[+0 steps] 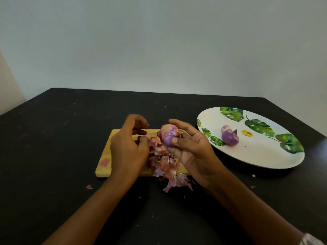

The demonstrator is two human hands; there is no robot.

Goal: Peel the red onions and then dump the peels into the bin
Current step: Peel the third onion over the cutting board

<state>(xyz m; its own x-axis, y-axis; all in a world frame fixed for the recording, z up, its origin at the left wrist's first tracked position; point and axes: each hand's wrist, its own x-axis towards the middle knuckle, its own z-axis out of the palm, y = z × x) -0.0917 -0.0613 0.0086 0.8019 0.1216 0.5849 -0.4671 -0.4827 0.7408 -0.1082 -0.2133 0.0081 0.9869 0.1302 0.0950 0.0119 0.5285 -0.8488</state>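
Gripping glossy onion (169, 136), seemingly papery peels (164, 163)

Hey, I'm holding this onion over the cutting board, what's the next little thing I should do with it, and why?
Likely carry it right and set it on the leaf-patterned plate. The red onion in your right hand looks peeled and purple, its skins lie heaped on the board, and two peeled onions already sit on that plate.
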